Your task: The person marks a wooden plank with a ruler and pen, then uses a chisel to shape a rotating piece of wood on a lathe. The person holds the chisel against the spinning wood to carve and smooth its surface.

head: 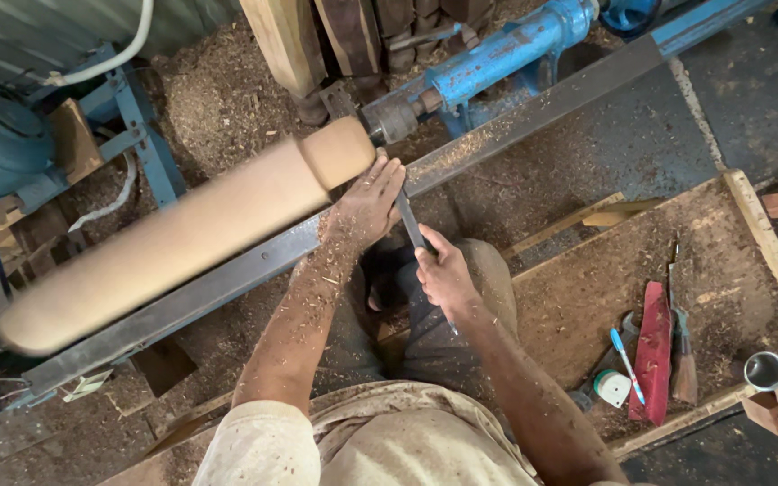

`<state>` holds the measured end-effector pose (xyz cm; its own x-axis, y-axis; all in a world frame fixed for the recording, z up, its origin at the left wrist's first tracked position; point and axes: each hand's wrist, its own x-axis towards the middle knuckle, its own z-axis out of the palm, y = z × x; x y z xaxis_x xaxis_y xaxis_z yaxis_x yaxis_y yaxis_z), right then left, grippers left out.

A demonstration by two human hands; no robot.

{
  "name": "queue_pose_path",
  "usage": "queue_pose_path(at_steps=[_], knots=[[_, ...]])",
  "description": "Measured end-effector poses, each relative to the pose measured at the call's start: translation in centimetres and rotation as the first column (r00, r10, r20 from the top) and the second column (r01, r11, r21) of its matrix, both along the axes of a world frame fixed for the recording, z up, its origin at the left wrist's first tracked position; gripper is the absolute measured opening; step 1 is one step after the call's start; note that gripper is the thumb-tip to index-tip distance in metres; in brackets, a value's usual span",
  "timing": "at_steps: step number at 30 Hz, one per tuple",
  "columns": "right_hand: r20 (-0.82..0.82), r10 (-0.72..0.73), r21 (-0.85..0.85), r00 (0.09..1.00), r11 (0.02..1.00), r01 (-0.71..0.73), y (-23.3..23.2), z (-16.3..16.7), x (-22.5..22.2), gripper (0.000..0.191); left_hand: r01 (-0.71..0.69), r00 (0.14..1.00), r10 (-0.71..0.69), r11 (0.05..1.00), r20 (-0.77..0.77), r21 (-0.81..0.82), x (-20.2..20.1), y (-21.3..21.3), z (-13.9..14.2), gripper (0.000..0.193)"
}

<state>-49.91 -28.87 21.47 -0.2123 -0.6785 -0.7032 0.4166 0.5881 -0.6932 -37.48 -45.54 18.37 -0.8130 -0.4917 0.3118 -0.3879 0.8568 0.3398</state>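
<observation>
A long, pale, round wooden workpiece [182,234] is mounted on a lathe, its long axis running from the lower left of the frame up to the centre top, where its stepped end meets the blue metal tailstock [488,58]. Its surface is blurred, consistent with spinning.

A dark, narrow steel turning chisel [410,220] is held near the frame centre, its long axis pointing up and slightly left toward the stepped end of the workpiece. The tip is hidden under the left hand.

The left hand [366,205], dusted with shavings, is laid over the blade where it crosses the long grey metal tool rest bar [227,279], fingers curled down on it; this is judged to steady the blade. The right hand [445,274] is wrapped fully round the handle end, grip closed, lower and nearer the body, judged to steer.

At the lower right, a shallow wooden tray [767,234] holds a red flat tool [653,351], a blue pen [624,353] and a small metal cup [764,370]. Sawdust covers the floor [218,99].
</observation>
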Motion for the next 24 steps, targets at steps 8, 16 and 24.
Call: queue_pose_path(at_steps=[8,16,24], knots=[[-0.039,0.021,0.010,0.999,1.000,-0.020,-0.7,1.4,-0.5,0.051,0.000,1.000,-0.001,1.000,0.023,0.008,-0.3,-0.2,0.7,0.062],[-0.058,0.059,0.008,0.997,0.998,-0.059,-0.4,1.4,-0.8,0.048,-0.008,0.999,0.011,0.998,0.042,-0.063,0.1,0.0,1.0,0.064],[-0.422,-0.118,-0.262,0.899,0.965,0.004,5.0,-4.0,-0.7,0.047,-0.262,0.965,0.262,0.964,0.027,0.031,2.6,7.2,1.7,0.060]])
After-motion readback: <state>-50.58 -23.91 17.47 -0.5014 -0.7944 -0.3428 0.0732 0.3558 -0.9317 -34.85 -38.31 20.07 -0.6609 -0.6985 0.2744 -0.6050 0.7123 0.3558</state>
